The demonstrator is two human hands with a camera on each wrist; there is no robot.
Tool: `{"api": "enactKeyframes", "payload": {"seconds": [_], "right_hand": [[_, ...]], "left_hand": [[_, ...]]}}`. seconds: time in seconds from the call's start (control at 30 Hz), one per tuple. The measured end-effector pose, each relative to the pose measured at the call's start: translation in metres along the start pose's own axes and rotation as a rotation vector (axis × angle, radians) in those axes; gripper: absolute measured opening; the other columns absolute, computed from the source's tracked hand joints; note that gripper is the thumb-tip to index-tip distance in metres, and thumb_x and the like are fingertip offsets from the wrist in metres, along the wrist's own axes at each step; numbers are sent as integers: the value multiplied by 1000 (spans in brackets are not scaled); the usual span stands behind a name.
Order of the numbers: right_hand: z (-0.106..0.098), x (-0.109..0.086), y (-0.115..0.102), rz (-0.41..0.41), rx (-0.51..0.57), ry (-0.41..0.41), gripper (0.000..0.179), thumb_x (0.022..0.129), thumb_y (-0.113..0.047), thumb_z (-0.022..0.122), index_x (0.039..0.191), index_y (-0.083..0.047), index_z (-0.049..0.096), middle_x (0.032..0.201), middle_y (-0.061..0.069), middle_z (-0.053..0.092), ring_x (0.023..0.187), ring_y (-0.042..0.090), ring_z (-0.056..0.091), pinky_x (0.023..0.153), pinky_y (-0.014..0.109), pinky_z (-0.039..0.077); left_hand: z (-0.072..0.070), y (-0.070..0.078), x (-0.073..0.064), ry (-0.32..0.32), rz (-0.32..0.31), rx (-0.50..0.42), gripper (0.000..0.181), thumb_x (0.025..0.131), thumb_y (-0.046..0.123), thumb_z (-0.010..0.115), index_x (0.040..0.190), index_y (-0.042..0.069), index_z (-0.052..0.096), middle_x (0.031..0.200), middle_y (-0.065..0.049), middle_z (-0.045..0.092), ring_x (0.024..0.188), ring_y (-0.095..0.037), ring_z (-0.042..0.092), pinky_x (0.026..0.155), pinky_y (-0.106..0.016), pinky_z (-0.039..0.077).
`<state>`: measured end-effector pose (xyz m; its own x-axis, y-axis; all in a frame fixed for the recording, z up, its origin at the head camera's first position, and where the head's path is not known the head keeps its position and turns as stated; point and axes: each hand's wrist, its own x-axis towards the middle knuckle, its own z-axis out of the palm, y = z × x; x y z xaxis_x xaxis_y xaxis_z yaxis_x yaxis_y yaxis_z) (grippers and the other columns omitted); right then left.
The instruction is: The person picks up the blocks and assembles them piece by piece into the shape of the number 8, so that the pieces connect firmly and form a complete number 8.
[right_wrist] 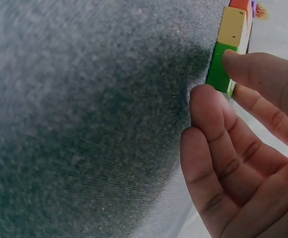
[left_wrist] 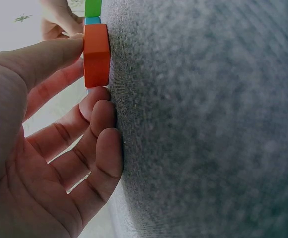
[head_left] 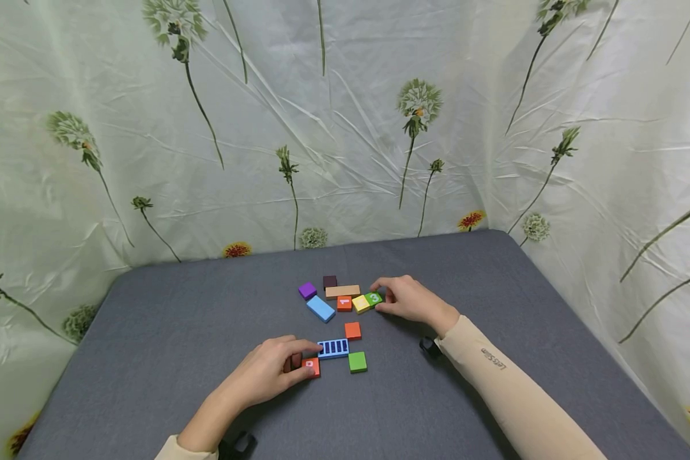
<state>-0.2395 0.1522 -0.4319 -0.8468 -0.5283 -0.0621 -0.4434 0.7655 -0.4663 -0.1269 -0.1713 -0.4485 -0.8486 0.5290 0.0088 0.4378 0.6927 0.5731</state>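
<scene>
My left hand [head_left: 267,367] is at the near group of blocks, its thumb and index finger on a red numbered block [head_left: 314,367]. In the left wrist view the thumb presses one side of that red block [left_wrist: 97,59]. Beside it lies a blue block with dark slots [head_left: 333,349], the index fingertip close to its left end. Farther back, my right hand [head_left: 411,300] pinches a green block marked 3 [head_left: 374,298] between thumb and index finger. That green block sits against a yellow block [head_left: 361,303], and an orange block marked 1 [head_left: 344,303] adjoins the yellow one.
An orange block [head_left: 352,330] and a plain green block [head_left: 358,362] lie by the slotted one. Behind are a tan bar [head_left: 342,292], a light blue block [head_left: 320,309], a purple block [head_left: 307,291] and a dark brown block [head_left: 329,281]. The grey table [head_left: 207,306] meets flowered curtains.
</scene>
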Motion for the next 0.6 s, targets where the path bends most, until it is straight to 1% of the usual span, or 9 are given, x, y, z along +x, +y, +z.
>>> {"api": "enactKeyframes", "payload": {"seconds": [0.23, 0.6], "right_hand": [[2, -1, 0, 4, 3, 3, 28, 101, -18, 77, 127, -8, 74, 76, -3, 61, 65, 7, 49, 62, 24, 40], [3, -3, 2, -23, 3, 3, 27, 99, -20, 79, 121, -6, 74, 72, -4, 59, 62, 5, 48, 61, 23, 39]], "left_hand": [[0, 1, 0, -5, -14, 1, 31, 99, 30, 80, 130, 27, 77, 81, 15, 54, 69, 2, 47, 61, -22, 39], [0, 0, 0, 2, -3, 6, 31, 99, 28, 80, 130, 26, 77, 80, 15, 54, 69, 1, 47, 61, -22, 39]]}}
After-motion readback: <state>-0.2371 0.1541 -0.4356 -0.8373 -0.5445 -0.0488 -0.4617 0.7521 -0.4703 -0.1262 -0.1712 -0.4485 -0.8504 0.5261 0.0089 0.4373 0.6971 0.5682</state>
